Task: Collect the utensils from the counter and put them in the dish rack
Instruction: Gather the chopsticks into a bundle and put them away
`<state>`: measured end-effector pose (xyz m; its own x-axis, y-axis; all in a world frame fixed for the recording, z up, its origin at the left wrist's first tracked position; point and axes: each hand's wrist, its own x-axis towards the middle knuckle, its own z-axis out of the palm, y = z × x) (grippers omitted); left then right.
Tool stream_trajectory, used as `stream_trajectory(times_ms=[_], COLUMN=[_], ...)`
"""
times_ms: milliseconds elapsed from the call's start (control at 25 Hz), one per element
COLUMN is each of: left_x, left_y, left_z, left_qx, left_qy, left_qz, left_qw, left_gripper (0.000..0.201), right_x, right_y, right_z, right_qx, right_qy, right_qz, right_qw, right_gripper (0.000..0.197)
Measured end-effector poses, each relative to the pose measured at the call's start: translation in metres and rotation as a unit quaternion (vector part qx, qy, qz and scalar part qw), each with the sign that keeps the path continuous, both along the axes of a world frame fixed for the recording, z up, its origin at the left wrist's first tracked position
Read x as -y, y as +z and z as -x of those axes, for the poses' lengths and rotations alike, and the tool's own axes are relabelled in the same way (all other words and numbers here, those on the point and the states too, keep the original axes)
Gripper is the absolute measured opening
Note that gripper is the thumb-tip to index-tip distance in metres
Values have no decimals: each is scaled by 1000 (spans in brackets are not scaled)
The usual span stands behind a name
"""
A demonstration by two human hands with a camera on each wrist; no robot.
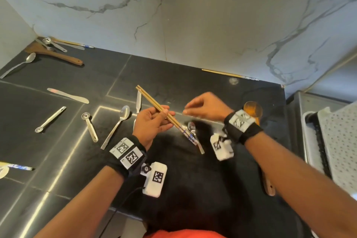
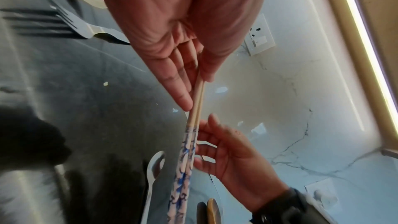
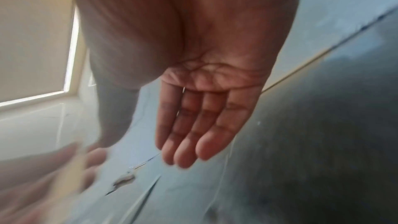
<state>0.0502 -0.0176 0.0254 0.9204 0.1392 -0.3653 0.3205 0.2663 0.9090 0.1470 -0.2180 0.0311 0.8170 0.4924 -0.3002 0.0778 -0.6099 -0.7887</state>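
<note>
My left hand [image 1: 154, 120] holds a pair of bamboo chopsticks [image 1: 154, 105] with blue-patterned ends above the black counter [image 1: 58, 141]; in the left wrist view the thumb and fingers [image 2: 178, 91] pinch the chopsticks [image 2: 198, 101] mid-length. My right hand [image 1: 201, 106] hovers just right of them, fingers straight and holding nothing, its open palm [image 3: 206, 108] plain in the right wrist view. A steel spoon [image 1: 195, 133] lies under the chopstick ends. More utensils lie to the left: a spoon [image 1: 117, 123], two measuring spoons [image 1: 51, 119], a butter knife [image 1: 67, 94].
A wooden spoon [image 1: 253, 111] lies under my right wrist. The dish rack [image 1: 328, 137] stands at the right edge of the counter. A wooden spatula [image 1: 56, 55], fork and more cutlery sit in the far left corner. One chopstick [image 1: 229, 74] lies along the marble wall.
</note>
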Motion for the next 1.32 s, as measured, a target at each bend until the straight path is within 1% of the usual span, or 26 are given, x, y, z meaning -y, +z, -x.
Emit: stream_trajectory(times_ms=[40, 80, 120, 160, 240, 280, 360, 480, 600, 720, 760, 840, 920, 960, 1040, 1120, 1240, 1320], left_x=[2, 4, 5, 5, 6, 6, 6, 3, 0, -3, -5, -10, -16, -19, -27, -38, -63, -87], left_y=[0, 0, 0, 0, -1, -2, -3, -8, -10, -8, -7, -6, -6, -5, -2, 1, 1, 1], left_z=[-5, -9, -13, -14, -14, -12, -8, 3, 11, 21, 26, 36, 48, 55, 69, 82, 98, 108], left_qx=[-3, -5, -6, -8, -8, -8, -10, -16, -20, -13, -7, -2, 3, 6, 11, 17, 22, 15], left_qy=[4, 3, 1, 0, 7, 12, 22, 28, 35, 46, 54, 76, 100, 115, 141, 157, 174, 189], left_qz=[-3, -5, -6, -7, -7, -6, -5, -8, -11, -10, -8, -2, 7, 10, 18, 24, 25, 24], left_qw=[1000, 1000, 1000, 1000, 1000, 1000, 1000, 999, 999, 999, 998, 997, 995, 993, 990, 987, 984, 982], left_gripper=[18, 16, 15, 14, 13, 12, 11, 11, 15, 17, 18, 18, 20, 23, 24, 19, 17, 18], right_x=[11, 25, 41, 57, 84, 94, 101, 92, 71, 34, 19, -15, -50, -66, -93, -116, -145, -170], right_y=[-2, -6, -9, -13, -23, -29, -35, -34, -30, -15, -5, 15, 31, 37, 36, 26, 16, 18], right_z=[-27, -55, -83, -107, -140, -148, -155, -155, -147, -128, -118, -91, -55, -35, 5, 37, 68, 84], right_qx=[66, 125, 162, 180, 171, 162, 160, 172, 193, 198, 208, 232, 211, 193, 169, 163, 169, 194], right_qy=[-41, -78, -102, -110, -93, -80, -59, -20, 53, 110, 114, 117, 132, 153, 201, 234, 233, 262], right_qz=[45, 107, 179, 250, 357, 389, 409, 390, 377, 328, 298, 202, 90, 46, 0, -17, -45, -29], right_qw=[996, 983, 965, 945, 913, 904, 897, 904, 905, 917, 925, 944, 964, 968, 965, 958, 957, 945], right_gripper=[27, 30, 33, 35, 33, 31, 26, 17, 8, 9, 11, 14, 16, 16, 15, 14, 15, 17])
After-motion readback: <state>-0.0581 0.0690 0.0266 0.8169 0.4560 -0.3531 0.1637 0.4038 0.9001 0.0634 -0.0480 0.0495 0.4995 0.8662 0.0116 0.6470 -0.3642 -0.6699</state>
